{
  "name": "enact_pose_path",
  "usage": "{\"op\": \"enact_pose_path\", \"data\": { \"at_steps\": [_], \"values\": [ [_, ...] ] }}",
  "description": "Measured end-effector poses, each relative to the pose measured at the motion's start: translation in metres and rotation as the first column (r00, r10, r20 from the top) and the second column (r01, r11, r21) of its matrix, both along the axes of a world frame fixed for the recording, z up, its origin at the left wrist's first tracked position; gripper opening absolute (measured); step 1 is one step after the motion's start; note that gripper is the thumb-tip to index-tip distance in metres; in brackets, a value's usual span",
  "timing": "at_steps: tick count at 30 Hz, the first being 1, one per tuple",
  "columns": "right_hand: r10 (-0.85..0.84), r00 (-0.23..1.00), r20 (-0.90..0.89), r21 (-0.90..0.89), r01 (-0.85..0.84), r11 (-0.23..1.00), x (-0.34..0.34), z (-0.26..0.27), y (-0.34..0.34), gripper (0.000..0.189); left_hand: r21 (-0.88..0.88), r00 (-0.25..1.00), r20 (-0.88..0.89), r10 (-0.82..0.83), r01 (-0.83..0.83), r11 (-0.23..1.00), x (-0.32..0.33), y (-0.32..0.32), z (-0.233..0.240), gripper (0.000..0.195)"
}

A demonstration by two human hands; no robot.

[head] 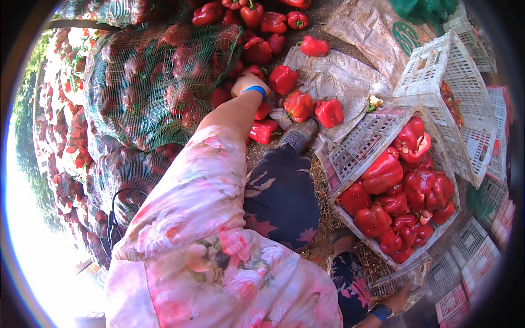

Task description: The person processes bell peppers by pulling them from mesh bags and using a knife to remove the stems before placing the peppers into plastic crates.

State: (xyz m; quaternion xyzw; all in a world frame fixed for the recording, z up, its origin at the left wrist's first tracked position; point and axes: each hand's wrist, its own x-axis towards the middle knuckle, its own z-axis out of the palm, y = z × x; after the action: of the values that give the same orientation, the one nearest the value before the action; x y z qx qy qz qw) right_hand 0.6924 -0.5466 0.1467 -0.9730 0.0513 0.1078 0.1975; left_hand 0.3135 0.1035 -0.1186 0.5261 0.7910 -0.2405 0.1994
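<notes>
My left hand (249, 85), with a blue band at the wrist, reaches down among red bell peppers (283, 80) beside a green mesh sack full of peppers (160, 82). Its fingertips are hidden, so its grip does not show. At the lower right, my right hand (398, 300), also with a wristband, is by the edge of a lower plastic crate (410, 274). What its fingers do is unclear. Above it, a white plastic crate (369, 127) full of red peppers (404, 192) stands tilted. Two more peppers (329, 112) lie near my shoe.
Stacked mesh sacks of peppers (127, 176) rise along the left. Empty-looking white crates (426, 74) stand at the upper right, others (471, 246) at the lower right. Dirty woven sacks (336, 74) cover part of the ground. More loose peppers (252, 14) lie at the top.
</notes>
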Motion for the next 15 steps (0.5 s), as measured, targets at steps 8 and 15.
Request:
{"op": "enact_pose_path", "data": {
  "at_steps": [8, 15],
  "values": [
    [0.147, 0.986, -0.074, 0.559, -0.081, 0.825, 0.003, 0.004, 0.095, 0.046, -0.319, 0.05, 0.922, 0.384, -0.466, 0.825, -0.047, -0.024, 0.049, 0.068],
    [0.48, 0.854, -0.201, 0.707, -0.213, 0.674, -0.088, 0.045, 0.215, 0.043, -0.131, -0.357, 0.925, 0.13, 0.022, 0.991, 0.073, -0.099, 0.235, 0.085]
  ]
}}
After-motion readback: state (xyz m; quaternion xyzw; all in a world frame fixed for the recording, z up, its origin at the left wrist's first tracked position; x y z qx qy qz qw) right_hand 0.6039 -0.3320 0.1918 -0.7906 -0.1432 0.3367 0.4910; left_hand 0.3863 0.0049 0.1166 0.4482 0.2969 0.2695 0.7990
